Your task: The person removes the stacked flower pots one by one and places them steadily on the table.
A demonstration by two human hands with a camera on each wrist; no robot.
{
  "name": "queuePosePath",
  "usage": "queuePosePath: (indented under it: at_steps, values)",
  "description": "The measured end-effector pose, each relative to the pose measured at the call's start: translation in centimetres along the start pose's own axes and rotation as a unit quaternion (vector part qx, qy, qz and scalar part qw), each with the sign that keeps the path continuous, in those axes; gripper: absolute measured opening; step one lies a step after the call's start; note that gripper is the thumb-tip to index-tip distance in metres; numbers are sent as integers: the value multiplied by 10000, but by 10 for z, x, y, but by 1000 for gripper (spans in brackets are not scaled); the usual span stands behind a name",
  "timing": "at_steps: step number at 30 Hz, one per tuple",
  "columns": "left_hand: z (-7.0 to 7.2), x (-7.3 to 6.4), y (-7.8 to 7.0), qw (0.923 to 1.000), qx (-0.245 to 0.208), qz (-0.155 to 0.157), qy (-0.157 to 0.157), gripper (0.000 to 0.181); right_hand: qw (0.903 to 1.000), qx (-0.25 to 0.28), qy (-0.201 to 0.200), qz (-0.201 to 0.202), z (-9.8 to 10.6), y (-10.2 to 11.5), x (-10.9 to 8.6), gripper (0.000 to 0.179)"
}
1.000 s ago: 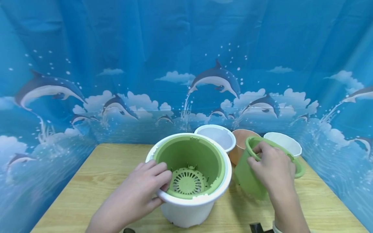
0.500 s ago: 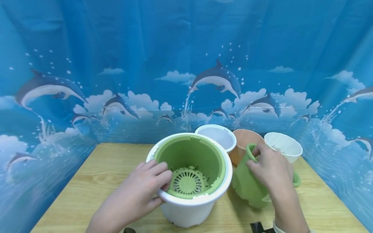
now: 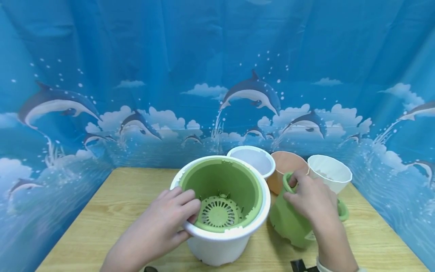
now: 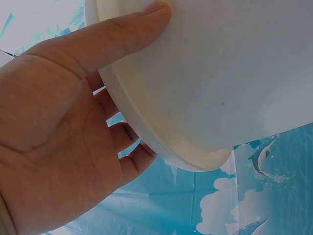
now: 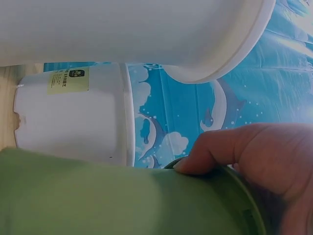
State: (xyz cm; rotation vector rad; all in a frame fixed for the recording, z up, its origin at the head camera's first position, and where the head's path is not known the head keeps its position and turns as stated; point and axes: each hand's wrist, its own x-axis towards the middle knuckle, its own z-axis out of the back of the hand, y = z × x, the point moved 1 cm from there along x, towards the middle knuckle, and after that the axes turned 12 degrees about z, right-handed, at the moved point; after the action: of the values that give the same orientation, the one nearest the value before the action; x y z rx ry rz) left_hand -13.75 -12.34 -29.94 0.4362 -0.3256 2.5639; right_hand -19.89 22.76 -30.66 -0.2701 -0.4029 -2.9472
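My left hand (image 3: 164, 223) grips the near-left rim of a large white flowerpot (image 3: 219, 249). Nested inside it is a green pot (image 3: 217, 177) with a slotted base. In the left wrist view, the thumb (image 4: 127, 36) lies along the white pot's outer wall while the fingers go over its rim. At the right, my right hand (image 3: 314, 198) holds another green flowerpot (image 3: 289, 223) by its rim, and this pot is tilted. The right wrist view shows the thumb (image 5: 193, 161) pressed against its outside. Whether its base touches the table cannot be seen clearly.
Behind stand a white pot (image 3: 253, 158), an orange pot (image 3: 289, 162) and a ribbed white pot (image 3: 331, 170). The wooden table (image 3: 125, 196) meets a blue dolphin curtain (image 3: 190, 75) at its back and sides. A black object (image 3: 299, 265) lies by the front edge.
The right hand has brought its green flowerpot lower and slightly left, towards the person, uncovering more of the orange and ribbed white pots. The left hand and nested pots have stayed put.
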Motion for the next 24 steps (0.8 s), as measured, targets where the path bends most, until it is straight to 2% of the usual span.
queuePosePath:
  at_steps: [6,14,24]
  values:
    - [0,0,0,10000,-7,-2,-39,45,9994,-50,322,69,-4,1,1,26]
    - [-1,-1,0,10000,20,-42,-56,44,9931,87,1161,-141,-8,-9,3,33]
    - [-1,-1,0,10000,0,5,-40,44,9900,196,1322,-457,-4,-21,4,48]
